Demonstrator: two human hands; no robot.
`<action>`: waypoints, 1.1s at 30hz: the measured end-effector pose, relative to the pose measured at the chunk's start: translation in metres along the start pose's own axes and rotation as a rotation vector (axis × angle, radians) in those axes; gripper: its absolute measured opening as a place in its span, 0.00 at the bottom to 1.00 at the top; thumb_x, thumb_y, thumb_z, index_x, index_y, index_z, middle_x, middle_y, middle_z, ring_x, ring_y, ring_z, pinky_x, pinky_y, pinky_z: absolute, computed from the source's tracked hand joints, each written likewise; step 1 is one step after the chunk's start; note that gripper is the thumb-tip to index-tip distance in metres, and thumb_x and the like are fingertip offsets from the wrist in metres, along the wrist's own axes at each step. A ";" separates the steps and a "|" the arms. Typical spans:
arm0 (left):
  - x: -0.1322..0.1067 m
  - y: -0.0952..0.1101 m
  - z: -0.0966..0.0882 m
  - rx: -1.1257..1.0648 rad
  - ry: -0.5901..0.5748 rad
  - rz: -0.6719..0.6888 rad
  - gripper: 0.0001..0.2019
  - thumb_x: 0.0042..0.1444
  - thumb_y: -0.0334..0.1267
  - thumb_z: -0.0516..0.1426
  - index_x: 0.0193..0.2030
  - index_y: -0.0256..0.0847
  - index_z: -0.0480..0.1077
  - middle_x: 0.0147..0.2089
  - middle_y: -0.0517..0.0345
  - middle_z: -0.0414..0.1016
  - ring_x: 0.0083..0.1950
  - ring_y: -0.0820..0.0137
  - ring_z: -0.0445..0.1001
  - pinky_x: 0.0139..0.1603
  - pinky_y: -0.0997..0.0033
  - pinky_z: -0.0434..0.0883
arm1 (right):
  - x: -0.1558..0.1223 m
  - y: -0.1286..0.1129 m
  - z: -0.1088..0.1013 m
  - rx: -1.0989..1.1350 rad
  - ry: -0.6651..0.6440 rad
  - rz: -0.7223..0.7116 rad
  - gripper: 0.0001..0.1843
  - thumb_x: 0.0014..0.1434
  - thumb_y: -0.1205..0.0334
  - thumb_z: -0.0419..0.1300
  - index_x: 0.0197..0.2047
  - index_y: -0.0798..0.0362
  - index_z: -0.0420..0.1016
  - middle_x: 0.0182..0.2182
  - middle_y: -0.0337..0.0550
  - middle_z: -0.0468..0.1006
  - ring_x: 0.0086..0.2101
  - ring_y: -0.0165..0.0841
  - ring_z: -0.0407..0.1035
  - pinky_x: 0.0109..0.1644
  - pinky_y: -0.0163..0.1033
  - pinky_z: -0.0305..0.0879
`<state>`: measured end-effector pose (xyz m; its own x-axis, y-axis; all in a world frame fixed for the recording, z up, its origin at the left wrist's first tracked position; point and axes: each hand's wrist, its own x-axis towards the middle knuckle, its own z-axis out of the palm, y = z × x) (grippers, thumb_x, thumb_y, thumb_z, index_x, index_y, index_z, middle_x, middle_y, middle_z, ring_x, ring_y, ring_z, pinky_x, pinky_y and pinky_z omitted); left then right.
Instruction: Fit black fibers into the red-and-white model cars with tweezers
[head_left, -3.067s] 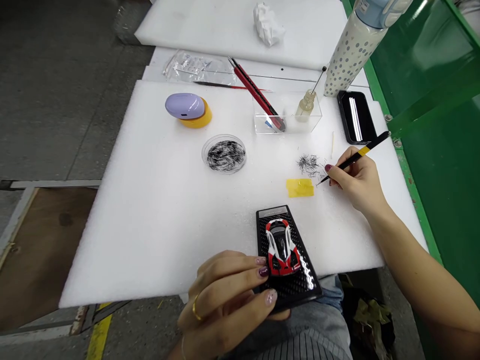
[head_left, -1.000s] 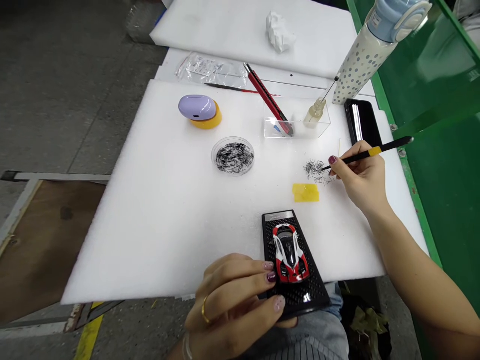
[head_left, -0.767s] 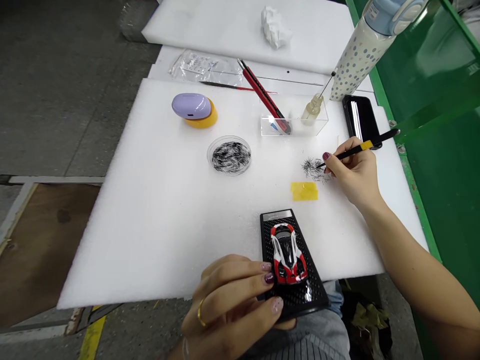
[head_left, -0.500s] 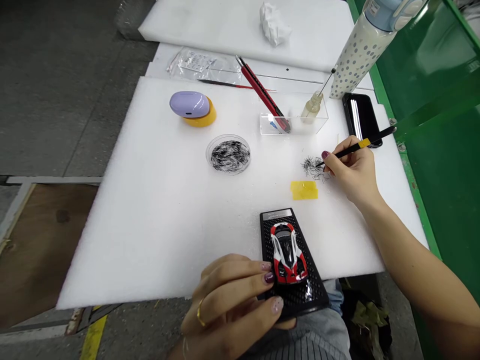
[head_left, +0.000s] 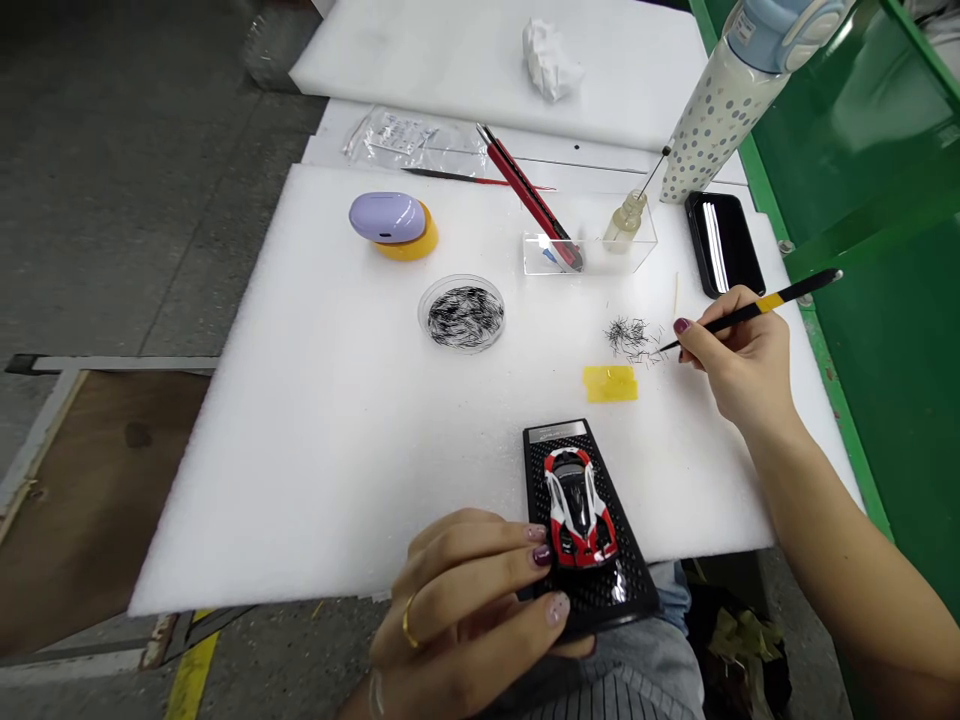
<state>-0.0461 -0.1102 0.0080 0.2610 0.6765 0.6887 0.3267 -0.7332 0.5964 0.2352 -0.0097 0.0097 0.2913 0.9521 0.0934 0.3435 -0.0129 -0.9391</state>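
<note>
Near the front edge of the white foam sheet (head_left: 360, 450), my left hand (head_left: 469, 610) grips a black display base (head_left: 626, 570) by its left side. On that base sits a red, white and black model car (head_left: 579, 508). My right hand (head_left: 739, 360) pinches a thin black tool with a yellow band (head_left: 754, 308), like a fine brush or pointed tweezers. Its tip touches or hovers just over the right edge of a loose pile of short black fibres (head_left: 628, 337). A yellow tape piece (head_left: 610, 384) lies just below the pile.
A round clear dish (head_left: 462, 314) holds more black fibres. Behind stand a clear box (head_left: 540, 258) with a red cutter (head_left: 529, 190) and a small glass bottle (head_left: 625, 220). A phone (head_left: 724, 243), a dotted drinking bottle (head_left: 720, 120) and a purple-and-yellow object (head_left: 390, 222) are also around.
My right hand has moved right and slightly toward me, drawing the tool's tip from the middle of the fibre pile to its right edge. My left hand holds the base as before.
</note>
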 end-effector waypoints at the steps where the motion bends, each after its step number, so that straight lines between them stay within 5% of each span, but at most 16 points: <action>1: 0.000 -0.001 0.000 -0.022 0.009 0.027 0.10 0.63 0.35 0.64 0.32 0.38 0.68 0.43 0.64 0.73 0.49 0.76 0.78 0.41 0.73 0.83 | -0.001 0.000 -0.002 -0.020 -0.004 0.005 0.19 0.52 0.57 0.74 0.28 0.46 0.66 0.17 0.35 0.69 0.18 0.31 0.65 0.18 0.39 0.53; 13: 0.003 -0.002 -0.002 -0.021 -0.018 0.039 0.11 0.62 0.35 0.64 0.30 0.38 0.69 0.42 0.64 0.74 0.47 0.75 0.80 0.39 0.71 0.84 | -0.002 0.008 -0.002 -0.092 -0.044 0.018 0.15 0.53 0.67 0.70 0.26 0.47 0.67 0.17 0.35 0.69 0.17 0.31 0.65 0.19 0.38 0.54; 21: 0.002 -0.004 -0.002 -0.030 -0.013 0.067 0.11 0.62 0.34 0.64 0.31 0.38 0.68 0.42 0.63 0.73 0.48 0.75 0.79 0.39 0.71 0.83 | -0.001 0.005 -0.002 -0.032 -0.079 0.024 0.18 0.54 0.61 0.74 0.25 0.48 0.67 0.16 0.34 0.70 0.16 0.29 0.65 0.18 0.37 0.53; 27: 0.000 -0.008 0.002 -0.044 0.010 0.087 0.09 0.63 0.33 0.64 0.33 0.37 0.70 0.44 0.62 0.73 0.51 0.74 0.78 0.40 0.70 0.82 | -0.009 -0.011 -0.006 0.241 -0.140 0.141 0.23 0.43 0.49 0.80 0.22 0.50 0.71 0.15 0.36 0.72 0.17 0.27 0.63 0.20 0.35 0.53; 33: -0.002 -0.005 0.001 -0.056 -0.008 0.066 0.08 0.63 0.32 0.64 0.34 0.37 0.70 0.45 0.62 0.72 0.52 0.75 0.77 0.43 0.70 0.81 | -0.023 -0.005 0.002 0.170 -0.196 0.007 0.23 0.44 0.45 0.79 0.24 0.50 0.73 0.23 0.39 0.77 0.24 0.31 0.68 0.25 0.38 0.62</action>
<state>-0.0476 -0.1077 0.0037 0.2874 0.6271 0.7240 0.2574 -0.7786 0.5723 0.2251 -0.0305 0.0120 0.1087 0.9934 0.0359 0.1818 0.0157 -0.9832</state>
